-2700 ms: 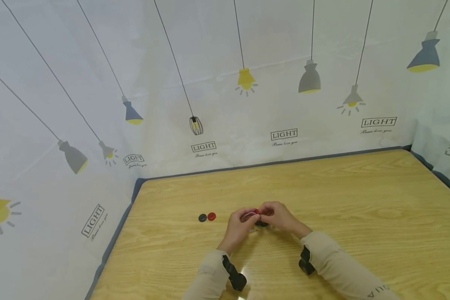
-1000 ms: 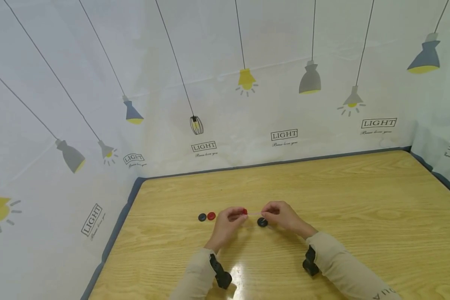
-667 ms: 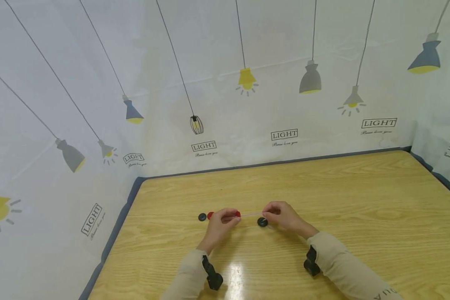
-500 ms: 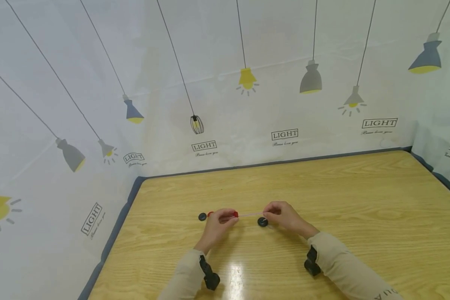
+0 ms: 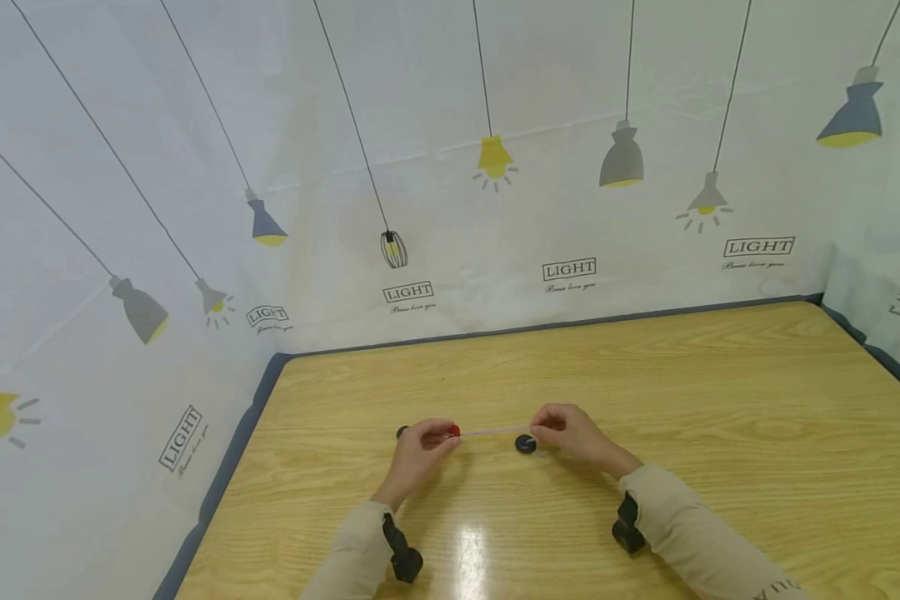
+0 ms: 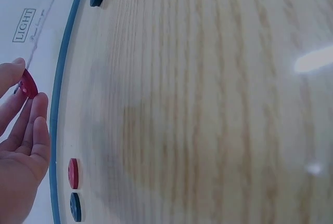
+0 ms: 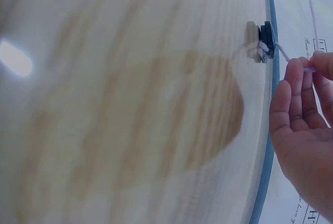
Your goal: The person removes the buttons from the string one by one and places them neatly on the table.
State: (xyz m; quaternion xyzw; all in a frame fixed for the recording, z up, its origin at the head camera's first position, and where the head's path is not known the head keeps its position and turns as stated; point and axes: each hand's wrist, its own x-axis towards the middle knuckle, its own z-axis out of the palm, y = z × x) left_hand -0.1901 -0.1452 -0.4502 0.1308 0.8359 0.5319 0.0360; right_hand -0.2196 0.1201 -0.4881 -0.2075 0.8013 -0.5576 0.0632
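String [image 5: 493, 431], thin and pale pink, ran taut between the two hands just above the wooden table [image 5: 720, 392]. The left hand [image 5: 418, 450] pinched a small red button [image 5: 454, 431] at its fingertips, with the string passing through or behind it; the left wrist view showed the same red button [image 6: 27, 83] caught between thumb and fingers. The right hand [image 5: 570, 433] pinched the other end of the string, thumb and forefinger closed on it. The hands were well apart, each clamped on its own end.

Just beside the right hand, on its inner side, a black button [image 5: 525, 444] lay on the table, and the right wrist view showed the string leading down to it [image 7: 266, 41]. Beyond the left hand, on its outer side, a loose red button [image 6: 73, 173] and a dark button [image 6: 76, 206] lay side by side.

String like this looked light, limp and easy to lose from a loose pinch, so it seemed best held close to the end with firm fingertips. The buttons appeared hard, light and smooth, likely to slide along the string, and seemed best gripped by the rim.
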